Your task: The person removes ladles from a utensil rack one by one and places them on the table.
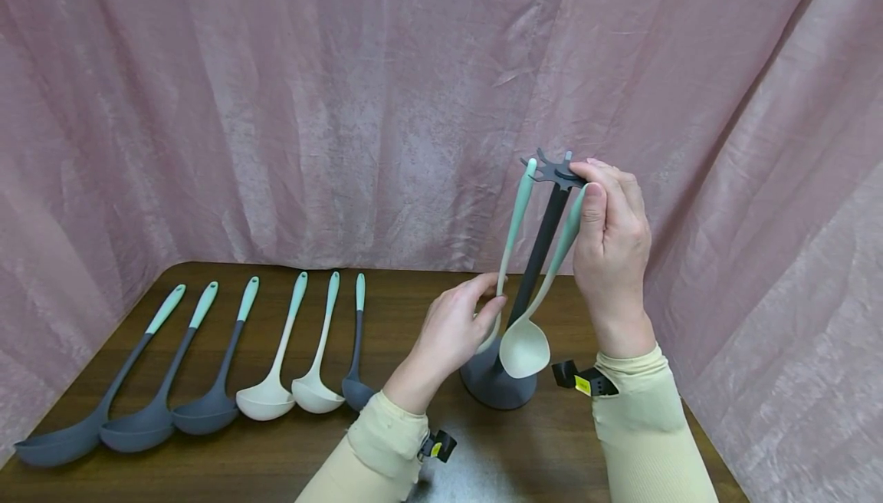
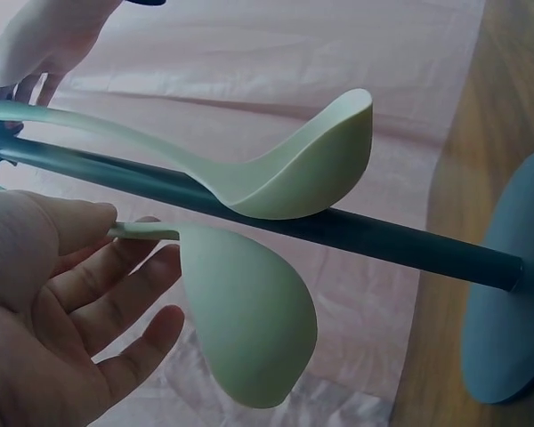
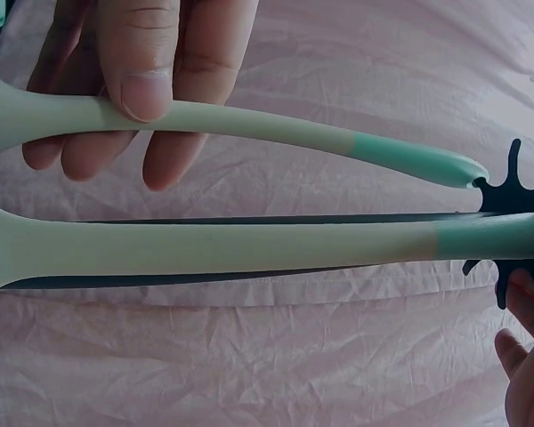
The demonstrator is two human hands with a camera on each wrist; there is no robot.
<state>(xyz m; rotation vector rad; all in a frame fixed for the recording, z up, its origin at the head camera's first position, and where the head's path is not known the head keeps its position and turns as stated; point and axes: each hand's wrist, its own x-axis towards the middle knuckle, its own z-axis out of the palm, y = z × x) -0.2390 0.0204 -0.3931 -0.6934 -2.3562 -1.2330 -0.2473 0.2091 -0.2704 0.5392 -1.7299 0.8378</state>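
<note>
A dark grey utensil stand (image 1: pixel 539 258) has a round base and a hooked top. My left hand (image 1: pixel 450 325) pinches the neck of a cream ladle with a mint handle (image 1: pixel 517 215), thumb on one side and fingers behind. The tip of that handle meets a hook of the top (image 3: pixel 514 197) in the right wrist view. A second cream ladle (image 1: pixel 526 350) hangs from another hook, its bowl in front of the post. My right hand (image 1: pixel 616 246) holds the stand's top from the right, its thumb beside the second ladle's handle end.
On the wooden table (image 1: pixel 428 480), a row of ladles lies at the left: several have grey bowls, such as the large ladle (image 1: pixel 65 442), and two are cream, one the wider cream ladle (image 1: pixel 265 399). Pink curtains (image 1: pixel 345 104) enclose the table's back and sides.
</note>
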